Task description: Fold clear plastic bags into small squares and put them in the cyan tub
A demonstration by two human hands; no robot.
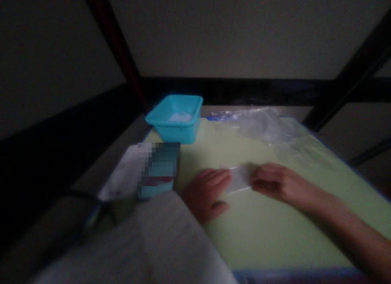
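A small clear plastic packet (239,179) lies flat on the yellow-green tabletop (262,231), between my two hands. My left hand (207,194) rests at its left end, fingers stretched out over the edge and thumb apart. At the right end, my right hand (269,180) has its fingers pressed together on the packet's edge. The picture is dim and blurred, so details of the packet's contents cannot be made out.
A turquoise basket (180,133) with something white inside stands at the back left. Crumpled clear plastic (259,123) spreads over the back right. A pixelated teal object (161,170) and a whitish sheet (126,174) lie at the left.
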